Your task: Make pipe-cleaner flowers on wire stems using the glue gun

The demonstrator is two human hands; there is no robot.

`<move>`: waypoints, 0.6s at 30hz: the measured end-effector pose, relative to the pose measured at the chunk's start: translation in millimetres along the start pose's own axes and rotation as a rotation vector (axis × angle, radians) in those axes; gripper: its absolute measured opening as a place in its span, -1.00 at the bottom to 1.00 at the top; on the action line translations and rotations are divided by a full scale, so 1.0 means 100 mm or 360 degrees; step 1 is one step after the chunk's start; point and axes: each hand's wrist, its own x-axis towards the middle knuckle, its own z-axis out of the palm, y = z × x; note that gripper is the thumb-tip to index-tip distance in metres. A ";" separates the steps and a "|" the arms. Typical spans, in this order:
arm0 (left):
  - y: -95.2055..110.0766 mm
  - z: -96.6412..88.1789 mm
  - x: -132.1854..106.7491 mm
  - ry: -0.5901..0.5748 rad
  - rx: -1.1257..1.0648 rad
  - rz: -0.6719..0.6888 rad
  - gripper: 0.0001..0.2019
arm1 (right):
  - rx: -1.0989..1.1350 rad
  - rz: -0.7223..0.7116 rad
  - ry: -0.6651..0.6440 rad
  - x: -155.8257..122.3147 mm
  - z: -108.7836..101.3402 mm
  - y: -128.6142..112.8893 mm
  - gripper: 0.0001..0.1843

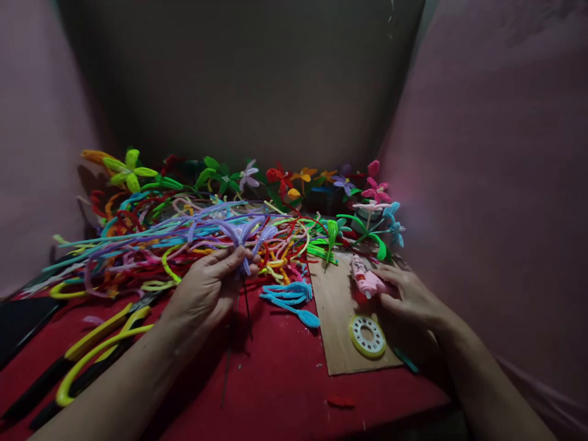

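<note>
My left hand (219, 283) pinches a purple pipe-cleaner flower (239, 235) at its base, with the petals spread upward. A thin dark wire stem (248, 309) hangs below the fingers. At the right, my right hand (407, 293) has its fingers round the handle end of a pink glue gun (366, 278), whose nozzle points toward me over a piece of cardboard (333, 331). Part of the grip is hidden by the fingers. A roll of yellow tape (367, 336) lies on the cardboard, just below the nozzle.
Loose pipe cleaners (138, 245) cover the back and left of the red table (275, 380). Finished flowers (280, 177) line the rear wall. Yellow-and-black handled pliers (98, 331) lie at the left, near a dark flat object (27, 324). Blue pipe-cleaner petals (291, 297) rest mid-table.
</note>
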 end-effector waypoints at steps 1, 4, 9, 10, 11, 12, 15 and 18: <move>0.00 0.00 0.00 -0.0003 0.0010 -0.0010 -0.91 | -0.0010 0.0022 -0.0013 -0.02 0.01 0.04 -0.61; 0.00 0.02 -0.01 0.0025 0.0054 -0.0053 -0.90 | -0.0068 0.0117 -0.0010 -0.04 0.06 0.13 -0.60; 0.04 0.05 -0.04 0.0058 0.0104 -0.0113 -0.88 | -0.0222 0.0227 0.0014 -0.06 0.12 0.25 -0.58; 0.04 0.06 -0.04 0.0059 0.0107 -0.0119 -0.88 | -0.0210 0.0216 0.0005 -0.06 0.12 0.26 -0.61; 0.05 0.07 -0.05 0.0072 0.0104 -0.0117 -0.89 | -0.0190 0.0197 -0.0001 -0.06 0.12 0.27 -0.63; 0.05 0.08 -0.05 0.0084 0.0102 -0.0119 -0.90 | -0.0171 0.0176 -0.0007 -0.06 0.11 0.27 -0.66; 0.06 0.09 -0.07 0.0103 0.0091 -0.0138 -0.91 | -0.0169 0.0141 -0.0026 -0.08 0.09 0.25 -0.70; 0.07 0.10 -0.08 0.0099 0.0080 -0.0151 -0.90 | -0.0192 0.0142 -0.0024 -0.13 0.08 0.25 -0.66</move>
